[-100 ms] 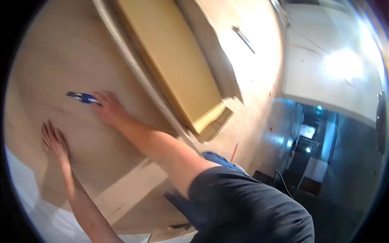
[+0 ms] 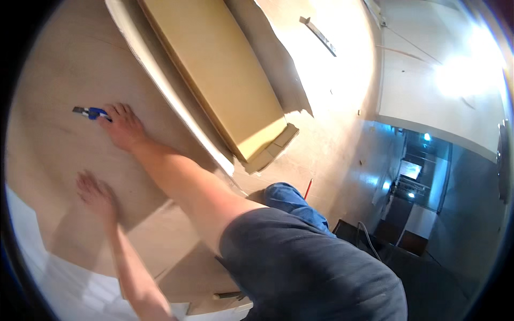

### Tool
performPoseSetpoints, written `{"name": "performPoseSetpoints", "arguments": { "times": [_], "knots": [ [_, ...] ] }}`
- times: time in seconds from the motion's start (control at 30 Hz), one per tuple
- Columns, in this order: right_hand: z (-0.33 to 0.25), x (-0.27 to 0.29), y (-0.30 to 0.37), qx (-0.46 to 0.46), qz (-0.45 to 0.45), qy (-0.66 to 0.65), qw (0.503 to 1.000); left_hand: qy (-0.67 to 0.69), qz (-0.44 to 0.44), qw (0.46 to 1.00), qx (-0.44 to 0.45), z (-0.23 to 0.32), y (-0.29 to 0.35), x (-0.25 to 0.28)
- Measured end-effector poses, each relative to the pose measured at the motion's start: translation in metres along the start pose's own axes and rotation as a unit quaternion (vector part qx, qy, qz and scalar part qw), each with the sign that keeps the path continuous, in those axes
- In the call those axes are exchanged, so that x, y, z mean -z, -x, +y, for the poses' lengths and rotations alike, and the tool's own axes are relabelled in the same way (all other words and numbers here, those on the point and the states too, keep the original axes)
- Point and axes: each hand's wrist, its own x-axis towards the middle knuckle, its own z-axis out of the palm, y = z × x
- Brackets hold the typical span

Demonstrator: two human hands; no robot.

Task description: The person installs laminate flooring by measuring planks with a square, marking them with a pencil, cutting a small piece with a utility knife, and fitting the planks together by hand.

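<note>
My right hand (image 2: 124, 127) rests on a broad light-brown sheet (image 2: 69, 155). A utility knife (image 2: 92, 113) with a blue and white body lies between its thumb and fingers, the dark front end pointing left. Nearer to me and just below, my left hand (image 2: 97, 195) holds nothing; its fingers are apart over the same sheet, somewhat blurred by motion. A long tan cardboard box (image 2: 219, 80) lies right of my right hand, beyond the sheet's raised pale edge (image 2: 176, 112).
Torn cardboard (image 2: 278, 147) sticks out at the box's near end. A narrow metal tool (image 2: 319, 37) lies beyond the box. A red pencil (image 2: 308, 189) is beside my jeans-clad knee (image 2: 294, 203). A dark slim object (image 2: 227, 295) lies near the lower edge.
My left hand has moved right and toward me across the sheet. The view has shifted a little; my right hand and the knife keep their place against each other.
</note>
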Motion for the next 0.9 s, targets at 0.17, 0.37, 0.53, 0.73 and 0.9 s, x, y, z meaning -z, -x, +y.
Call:
{"name": "performPoseSetpoints", "arguments": {
  "times": [0.17,0.37,0.53,0.73,0.9],
  "knots": [
    [-0.063,0.008,-0.122,-0.019,0.158,0.101,0.982,0.01,-0.007,0.996,-0.091,0.035,0.071,-0.055],
    [0.117,0.163,0.328,0.075,-0.127,0.015,0.989,0.391,-0.317,0.861,0.08,0.195,0.393,-0.118],
    [0.363,0.315,0.465,-0.146,0.15,-0.001,0.978,0.421,-0.347,0.797,0.259,0.204,0.472,-0.12],
    [0.598,0.515,0.466,-0.22,0.313,0.116,0.917,0.455,-0.238,0.731,0.449,0.263,0.594,-0.142],
    [0.643,0.588,0.39,-0.221,0.351,0.106,0.904,0.485,-0.346,0.678,0.432,0.336,0.633,-0.07]
  ]
}}
